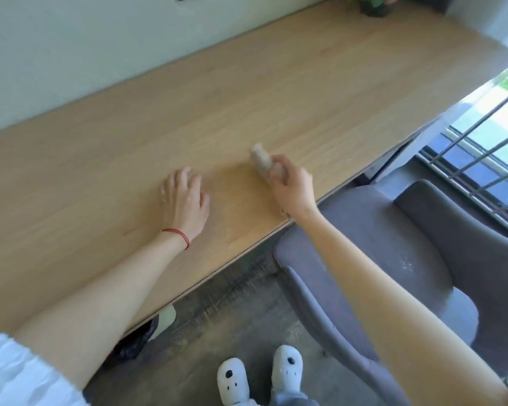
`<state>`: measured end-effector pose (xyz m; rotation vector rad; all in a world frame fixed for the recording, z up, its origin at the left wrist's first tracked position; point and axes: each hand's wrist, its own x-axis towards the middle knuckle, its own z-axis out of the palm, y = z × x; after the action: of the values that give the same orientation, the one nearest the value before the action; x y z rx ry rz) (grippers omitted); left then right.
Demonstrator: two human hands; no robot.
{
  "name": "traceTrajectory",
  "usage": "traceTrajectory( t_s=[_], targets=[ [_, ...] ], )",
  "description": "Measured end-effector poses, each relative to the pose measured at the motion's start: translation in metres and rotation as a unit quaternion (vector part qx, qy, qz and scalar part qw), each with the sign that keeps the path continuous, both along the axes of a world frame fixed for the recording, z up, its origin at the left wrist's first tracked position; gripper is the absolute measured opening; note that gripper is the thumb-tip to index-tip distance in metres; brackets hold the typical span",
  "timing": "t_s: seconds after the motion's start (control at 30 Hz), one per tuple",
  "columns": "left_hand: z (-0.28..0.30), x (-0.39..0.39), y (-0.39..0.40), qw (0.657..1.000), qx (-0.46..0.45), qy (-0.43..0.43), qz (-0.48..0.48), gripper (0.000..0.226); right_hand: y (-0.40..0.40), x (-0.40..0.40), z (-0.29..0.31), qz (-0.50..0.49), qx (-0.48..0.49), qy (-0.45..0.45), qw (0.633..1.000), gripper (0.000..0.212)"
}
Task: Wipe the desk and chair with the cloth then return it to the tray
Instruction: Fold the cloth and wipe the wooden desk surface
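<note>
A long light-wood desk (188, 118) runs along the pale wall. My right hand (291, 186) is closed around a small bunched beige cloth (260, 158), which sticks out past my fingers and rests on the desktop near its front edge. My left hand (185, 200), with a red string at the wrist, lies flat on the desk to the left of the cloth, fingers spread and holding nothing. A grey upholstered chair (379, 244) stands below and to the right of the desk edge. No tray is in view.
A potted plant (371, 5) stands at the far end of the desk. A railing and window (481, 153) are on the right. The grey floor (232, 303) shows below, with my white slippers (258, 376). A dark bag (135, 341) hangs under the desk.
</note>
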<state>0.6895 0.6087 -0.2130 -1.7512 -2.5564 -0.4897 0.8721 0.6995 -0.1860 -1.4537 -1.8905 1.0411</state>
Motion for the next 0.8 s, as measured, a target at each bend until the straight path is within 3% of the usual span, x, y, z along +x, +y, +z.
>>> traceTrajectory(
  t_s=[0.07, 0.13, 0.17, 0.2, 0.3, 0.47, 0.67, 0.8],
  targets=[
    [0.011, 0.028, -0.003, 0.998, 0.041, -0.017, -0.035, 0.028, 0.000, 0.025, 0.014, -0.087, -0.171, 0.190, 0.963, 0.035],
    [0.021, 0.065, -0.009, 0.995, 0.082, -0.035, -0.054, 0.034, -0.004, 0.064, 0.020, -0.113, -0.298, 0.349, 0.881, 0.033],
    [0.020, 0.087, -0.013, 0.993, 0.092, -0.041, -0.059, 0.036, -0.008, 0.087, 0.021, -0.110, -0.327, 0.390, 0.854, 0.029],
    [0.016, 0.109, -0.017, 0.992, 0.093, -0.049, -0.064, 0.035, -0.012, 0.110, 0.019, -0.103, -0.330, 0.397, 0.850, 0.024],
    [-0.016, 0.179, -0.027, 0.991, 0.013, -0.099, -0.087, 0.027, -0.020, 0.183, 0.005, -0.103, -0.291, 0.340, 0.888, 0.008],
    [-0.088, 0.275, -0.046, 0.973, -0.154, -0.131, -0.113, 0.026, -0.025, 0.282, -0.039, -0.110, -0.311, 0.221, 0.918, 0.013],
    [-0.159, 0.347, -0.070, 0.967, -0.176, -0.175, -0.063, 0.020, -0.021, 0.370, -0.123, -0.119, -0.258, 0.063, 0.957, 0.011],
    [-0.177, 0.357, -0.074, 0.975, -0.137, -0.175, -0.023, 0.013, -0.020, 0.407, -0.178, -0.161, -0.212, -0.083, 0.960, 0.017]
  ],
)
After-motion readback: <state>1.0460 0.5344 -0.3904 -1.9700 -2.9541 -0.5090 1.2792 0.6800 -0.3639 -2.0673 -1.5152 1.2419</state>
